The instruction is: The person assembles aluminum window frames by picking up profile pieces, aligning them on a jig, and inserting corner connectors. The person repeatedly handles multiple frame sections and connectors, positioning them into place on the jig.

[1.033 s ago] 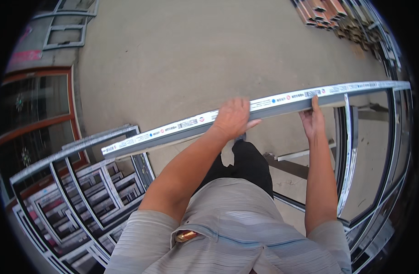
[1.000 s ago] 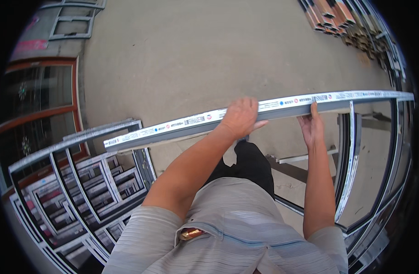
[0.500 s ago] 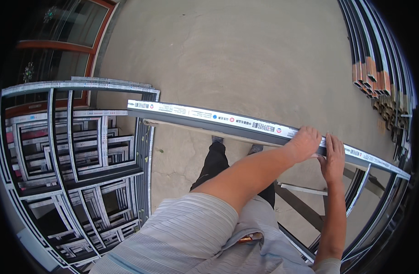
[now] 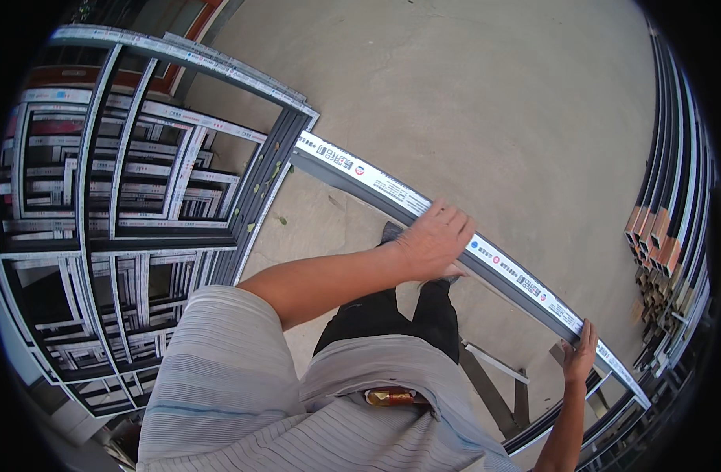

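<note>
A long dark metal frame bar runs slantwise in front of me, from the stacked frames at left down to the lower right. White protective film with print covers its top face. My left hand is closed over the bar near its middle, knuckles up. Farther along, towards the right end, my right hand grips the same bar, with its fingers over the far edge and its thumb on the near side. Below the right end, thinner film-covered bars join it; how they connect is partly hidden.
Several dark window frames with white film stand stacked at left. Long metal profiles with copper-coloured ends lie piled at right. Crossed grey bars are on the concrete floor beside my legs. A red-brown framed window stands at upper left.
My left hand has slid left along the bar, away from my right hand, which is now nearer the right end. The view has turned, so the bar slants more steeply.
</note>
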Tool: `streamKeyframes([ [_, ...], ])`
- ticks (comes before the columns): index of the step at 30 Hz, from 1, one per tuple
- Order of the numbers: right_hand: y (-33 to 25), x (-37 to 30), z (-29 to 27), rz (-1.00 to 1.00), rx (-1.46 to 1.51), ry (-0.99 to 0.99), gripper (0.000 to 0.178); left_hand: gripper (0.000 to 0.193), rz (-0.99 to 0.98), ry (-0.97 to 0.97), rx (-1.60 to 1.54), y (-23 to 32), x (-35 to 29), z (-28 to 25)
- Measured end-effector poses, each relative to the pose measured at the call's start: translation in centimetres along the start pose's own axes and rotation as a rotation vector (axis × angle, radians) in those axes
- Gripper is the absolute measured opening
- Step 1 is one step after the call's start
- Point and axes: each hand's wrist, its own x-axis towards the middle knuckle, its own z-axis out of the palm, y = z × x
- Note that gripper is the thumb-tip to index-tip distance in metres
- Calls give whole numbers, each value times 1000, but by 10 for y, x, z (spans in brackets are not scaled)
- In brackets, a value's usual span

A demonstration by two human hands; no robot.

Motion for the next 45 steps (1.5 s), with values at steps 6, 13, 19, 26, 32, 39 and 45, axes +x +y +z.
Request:
streamKeyframes([
  [6, 22, 3, 7, -19, -21, -44, 91, 82, 35, 89, 28, -56, -34, -5],
  [13, 32, 7, 9, 41, -93, -79, 90, 77, 150, 145, 22, -65, -30, 20],
  [19, 36, 8, 10, 72, -151, -117, 89, 76, 173, 145, 41, -64, -27, 25],
  [26, -30, 26, 6, -122, -239, -106, 97, 71, 173, 108, 36, -65, -24, 20],
  [32, -118, 56, -8, -235, -140, -160, 72, 55, 139, 130, 83, -62, -25, 22],
  [39, -104, 66, -8, -255, -201, -212, 73, 49, 177, 28, -4, -66, -19, 15],
  [45, -107, 66, -8, -209, -207, -214, 75, 54, 162, 79, -15, -64, -19, 21],
])
